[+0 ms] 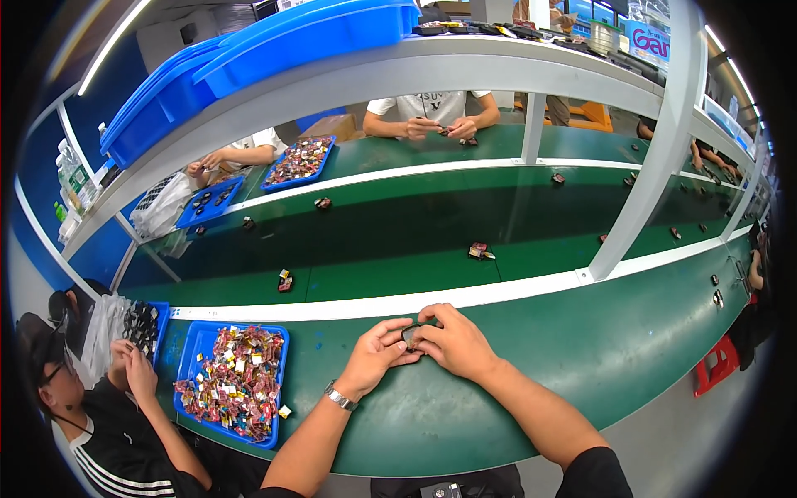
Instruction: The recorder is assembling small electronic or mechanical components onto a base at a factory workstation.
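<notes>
Over the green worktop, my left hand (pixel 378 353) and my right hand (pixel 455 342) meet around a small dark casing (pixel 410 335) with a greyish inner face. The fingers of both hands pinch it from either side and cover much of it, so its exact kind is unclear. A metal-banded watch sits on my left wrist. To the left of my left forearm stands a blue tray (pixel 285 365) heaped with small reddish parts (pixel 241 378) bearing white and yellow bits. One loose part (pixel 285 412) lies at the tray's right edge.
A white rail (pixel 365 305) separates my worktop from a dark green conveyor belt (pixel 398 224) carrying scattered small assemblies (pixel 479 251). An overhead metal shelf (pixel 465 62) holds blue trays (pixel 307 41). A co-worker (pixel 100 415) sits at left; others work across the belt. A red stool (pixel 716 365) stands right.
</notes>
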{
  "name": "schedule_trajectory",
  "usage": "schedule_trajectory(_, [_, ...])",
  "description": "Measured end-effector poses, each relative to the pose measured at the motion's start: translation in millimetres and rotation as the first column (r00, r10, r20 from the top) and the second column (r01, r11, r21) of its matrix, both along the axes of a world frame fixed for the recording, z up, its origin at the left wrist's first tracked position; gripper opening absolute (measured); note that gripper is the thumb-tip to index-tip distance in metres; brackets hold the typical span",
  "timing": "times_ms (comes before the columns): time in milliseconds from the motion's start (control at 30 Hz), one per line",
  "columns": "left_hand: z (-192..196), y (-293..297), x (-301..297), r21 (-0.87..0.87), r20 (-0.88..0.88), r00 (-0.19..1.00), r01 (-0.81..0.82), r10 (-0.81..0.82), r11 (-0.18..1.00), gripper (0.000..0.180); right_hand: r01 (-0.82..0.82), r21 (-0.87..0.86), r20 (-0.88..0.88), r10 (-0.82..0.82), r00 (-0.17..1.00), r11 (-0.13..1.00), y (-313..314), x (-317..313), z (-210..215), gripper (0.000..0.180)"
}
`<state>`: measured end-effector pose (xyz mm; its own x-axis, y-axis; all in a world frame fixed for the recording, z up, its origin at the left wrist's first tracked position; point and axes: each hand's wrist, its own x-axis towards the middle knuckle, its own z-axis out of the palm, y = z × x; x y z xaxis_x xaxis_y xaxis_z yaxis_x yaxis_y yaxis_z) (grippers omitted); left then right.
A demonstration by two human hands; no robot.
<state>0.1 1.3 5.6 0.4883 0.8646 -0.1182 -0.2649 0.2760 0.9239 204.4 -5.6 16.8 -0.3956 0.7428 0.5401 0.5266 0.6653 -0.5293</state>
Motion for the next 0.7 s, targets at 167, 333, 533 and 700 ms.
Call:
schedule_trajectory(167, [-1.2,-0.5,-0.6,0.023,-0.023,1.0,0.019,-0.019,1.0,0.042,-0.04,-0.094,-0.077,0.032,0.997,0.995,2.3,3.7,-5.0,0.01])
schedule_trajectory(333, [-2.5,1.1,-3.8,0.068,0.005,0.997,0.076,-0.077,0.995,0.045,-0.031,-0.183,-0.104,0.012,0.994,0.983,0.0,1.2,-3.8,0.008])
schedule_trajectory(533, [0.7,-0.1,-2.3,0.073,-0.025,0.998,0.064,-0.063,0.995,0.044,-0.043,-0.141,-0.104,0.029,0.994,0.989,-0.4,-0.6,-3.8,0.011])
schedule_trajectory(700, [-3.0,0.8,-1.8,0.061,-0.071,0.996,0.059,-0.055,0.996,0.034,-0.141,-0.142,-0.154,0.119,0.981,0.98,-1.7,2.8,-3.2,0.012])
